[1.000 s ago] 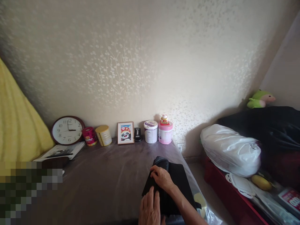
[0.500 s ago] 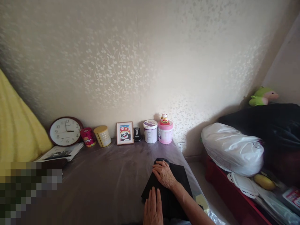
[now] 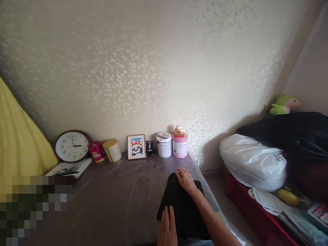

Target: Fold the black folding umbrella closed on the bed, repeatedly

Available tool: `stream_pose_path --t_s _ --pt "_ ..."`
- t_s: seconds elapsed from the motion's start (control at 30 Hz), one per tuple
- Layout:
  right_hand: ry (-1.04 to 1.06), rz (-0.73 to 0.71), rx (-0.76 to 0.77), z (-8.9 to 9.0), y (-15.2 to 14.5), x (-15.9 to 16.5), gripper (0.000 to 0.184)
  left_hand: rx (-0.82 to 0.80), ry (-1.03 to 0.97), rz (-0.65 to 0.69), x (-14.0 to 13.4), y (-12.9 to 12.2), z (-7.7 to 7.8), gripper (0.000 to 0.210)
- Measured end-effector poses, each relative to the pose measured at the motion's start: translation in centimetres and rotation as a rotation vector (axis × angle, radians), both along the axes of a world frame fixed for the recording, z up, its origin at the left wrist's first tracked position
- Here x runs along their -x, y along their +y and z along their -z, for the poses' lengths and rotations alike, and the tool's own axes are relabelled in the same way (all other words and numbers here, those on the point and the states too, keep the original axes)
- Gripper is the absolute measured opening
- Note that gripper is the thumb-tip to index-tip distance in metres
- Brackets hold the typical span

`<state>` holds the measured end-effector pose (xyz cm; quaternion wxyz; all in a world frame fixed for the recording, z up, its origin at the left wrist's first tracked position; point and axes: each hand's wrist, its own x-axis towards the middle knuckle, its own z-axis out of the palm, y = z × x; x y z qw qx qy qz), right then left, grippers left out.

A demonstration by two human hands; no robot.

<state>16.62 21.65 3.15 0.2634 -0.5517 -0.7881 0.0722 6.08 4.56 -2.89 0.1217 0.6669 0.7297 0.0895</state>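
A black folded piece of cloth [image 3: 180, 208], perhaps a garment, lies flat near the right edge of the covered table [image 3: 115, 194]. My left hand [image 3: 167, 225] rests on its near left part with the fingers stretched out and close together. At the cloth's far edge, my right hand [image 3: 186, 180] lies palm down with its fingers extended. Neither hand grips anything. The right forearm covers part of the cloth's right side.
Along the wall stand a clock [image 3: 73, 146], a magenta tin [image 3: 96, 152], a yellow-lidded can [image 3: 112, 150], a framed panda picture [image 3: 136, 147] and two canisters, one bearing a lucky-cat figurine [image 3: 178, 130]. Right of the table, a white plastic bag [image 3: 252, 162] sits on a red box [image 3: 243, 201].
My right hand has slid slightly right and farther away, off a bunched bit at the cloth's far edge, which now looks flat. My left hand has hardly moved.
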Motion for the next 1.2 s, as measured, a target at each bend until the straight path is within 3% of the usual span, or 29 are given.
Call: stream_pose_path --t_s 0.2,0.4,0.53,0.73,0.87,1.13,1.2 --pt "0.212 0.253 -0.079 0.5 -3.4 -6.3 0.035 -0.016 -0.014 0.027 0.0 -0.3 -0.5 0.076" --pt "0.383 0.327 0.149 1.7 -8.7 -9.1 0.043 -0.023 -0.059 0.039 -0.1 -1.0 -1.4 0.086" --pt "0.402 0.312 0.278 1.0 -10.7 -8.8 0.045 -0.010 -0.076 0.039 -0.3 -1.5 -2.3 0.097" --pt "0.354 0.306 0.280 0.9 -11.3 -8.0 0.049 0.011 -0.098 0.031 -0.4 -1.7 -2.7 0.098" --pt "0.445 0.295 0.273 1.5 -10.9 -7.7 0.042 0.024 -0.120 0.015 -0.4 -1.7 -2.6 0.097" --pt "0.861 -0.065 0.404 -2.1 -9.4 -2.7 0.039 0.044 -0.111 0.024 -0.3 -1.5 -2.3 0.099" --pt "0.923 -0.090 0.423 -2.4 -8.9 -0.8 0.039 0.053 -0.108 0.040 -0.2 -1.4 -1.9 0.097"
